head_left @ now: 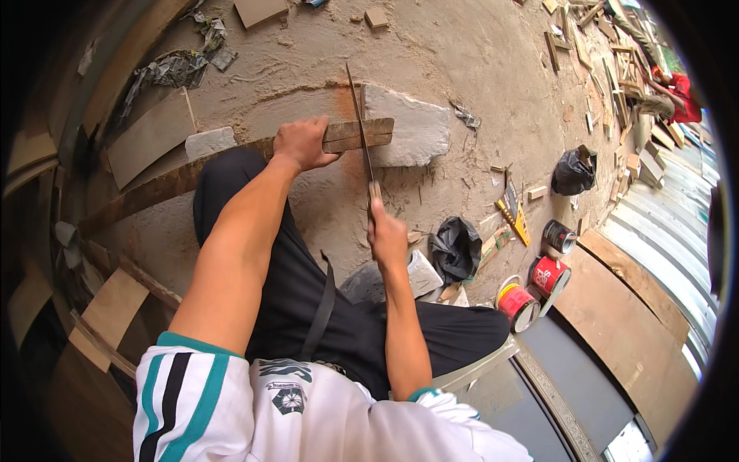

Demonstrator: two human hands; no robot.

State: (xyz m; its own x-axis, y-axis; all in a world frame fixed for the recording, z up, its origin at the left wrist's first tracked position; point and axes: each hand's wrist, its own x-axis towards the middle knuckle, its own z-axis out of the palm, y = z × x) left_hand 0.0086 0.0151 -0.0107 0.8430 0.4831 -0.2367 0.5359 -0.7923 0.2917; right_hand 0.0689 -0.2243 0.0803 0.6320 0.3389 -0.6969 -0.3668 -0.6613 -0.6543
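Observation:
My left hand (302, 144) is closed around a long wooden plank (376, 132) near its right end, pressing it from above. The plank runs to the left past my bent knee. In my right hand (389, 237) is the handle of a handsaw (359, 115), with the fingers wrapped round it. Its thin dark blade points away from me and crosses the plank just right of my left hand. A rough white block (412, 127) lies by the plank's right end, partly beneath it. How deep the blade sits in the wood cannot be made out.
To the right are black plastic bags (456, 248), a yellow-and-black tool (517, 219) and red paint cans (550, 276). A flat board (154, 138) leans at left. Wood scraps (616, 85) litter the far right, near a person in red (682, 98).

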